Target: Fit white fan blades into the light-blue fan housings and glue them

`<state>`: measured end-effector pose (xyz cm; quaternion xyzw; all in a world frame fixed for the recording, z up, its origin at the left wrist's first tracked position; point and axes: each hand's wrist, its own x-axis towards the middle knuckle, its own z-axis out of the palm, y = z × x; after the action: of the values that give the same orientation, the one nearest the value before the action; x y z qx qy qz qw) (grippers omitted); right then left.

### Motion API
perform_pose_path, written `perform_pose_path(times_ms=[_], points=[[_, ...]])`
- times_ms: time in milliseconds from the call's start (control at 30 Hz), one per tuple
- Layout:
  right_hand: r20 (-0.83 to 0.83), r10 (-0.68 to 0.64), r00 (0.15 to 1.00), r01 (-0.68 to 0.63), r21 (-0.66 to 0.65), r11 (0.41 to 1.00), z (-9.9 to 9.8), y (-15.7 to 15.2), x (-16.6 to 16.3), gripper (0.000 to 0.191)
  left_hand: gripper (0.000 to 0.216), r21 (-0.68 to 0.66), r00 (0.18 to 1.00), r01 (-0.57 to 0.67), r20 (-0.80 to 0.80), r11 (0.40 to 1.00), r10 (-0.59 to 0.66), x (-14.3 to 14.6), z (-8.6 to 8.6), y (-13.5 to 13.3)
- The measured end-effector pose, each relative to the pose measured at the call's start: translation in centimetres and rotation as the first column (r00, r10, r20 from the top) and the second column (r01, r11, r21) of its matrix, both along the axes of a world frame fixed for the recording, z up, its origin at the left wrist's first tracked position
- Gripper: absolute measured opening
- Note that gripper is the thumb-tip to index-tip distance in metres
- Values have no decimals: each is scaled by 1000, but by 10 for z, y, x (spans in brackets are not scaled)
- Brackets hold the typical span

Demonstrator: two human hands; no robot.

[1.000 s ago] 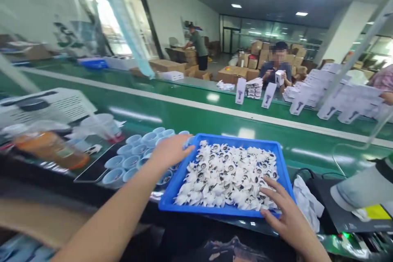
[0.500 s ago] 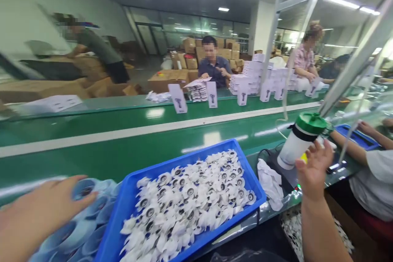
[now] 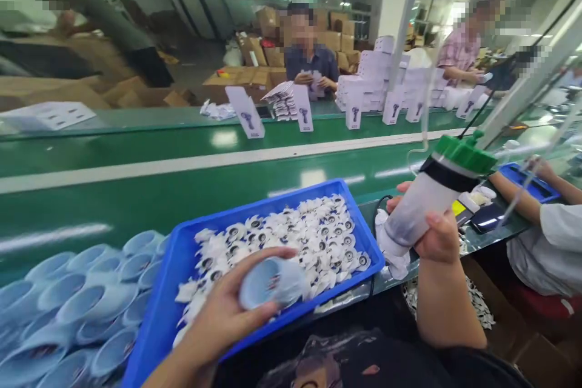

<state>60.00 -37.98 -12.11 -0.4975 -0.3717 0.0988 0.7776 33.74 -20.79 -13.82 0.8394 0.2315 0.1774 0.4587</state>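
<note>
— What's the left hand (image 3: 222, 321) gripping?
— A pale blue round plastic shell (image 3: 273, 282), over the blue plastic tray (image 3: 159, 327).
— The right hand (image 3: 439, 236)?
— Wrapped around a translucent grey, green-capped tool (image 3: 431, 194), tilted.

tray (image 3: 182, 254): bright blue
fan blades (image 3: 291, 236) in tray: white, dark centres ringed silver
cup (image 3: 273, 282) in left hand (image 3: 222, 321): pale blue, small dark and red mark inside
cups (image 3: 77, 309) beside tray: same pale blue
bottle (image 3: 427, 200) in right hand (image 3: 436, 233): translucent grey-white body, black band, green cap
belt (image 3: 136, 194): green, white stripe along it
boxes (image 3: 302, 108) standing on far side: white, dark printed figure
cartons (image 3: 268, 21) at back: brown
</note>
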Motion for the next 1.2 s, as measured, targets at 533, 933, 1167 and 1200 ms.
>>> perform_pose_path(times_ms=[533, 933, 1167, 1200], points=[[-49, 264, 963, -263, 19, 964, 45, 51, -70, 39, 29, 142, 936, 217, 253, 966, -247, 68, -4, -54], [-29, 298, 954, -297, 36, 954, 41, 47, -71, 31, 24, 130, 927, 241, 262, 962, -268, 72, -7, -52], [-39, 286, 957, -284, 55, 957, 38, 50, -70, 29, 35, 113, 925, 281, 235, 953, -300, 72, -3, -55], [-63, 283, 957, -279, 55, 959, 38, 49, -67, 31, 43, 100, 932, 296, 185, 950, -310, 71, -3, -55]])
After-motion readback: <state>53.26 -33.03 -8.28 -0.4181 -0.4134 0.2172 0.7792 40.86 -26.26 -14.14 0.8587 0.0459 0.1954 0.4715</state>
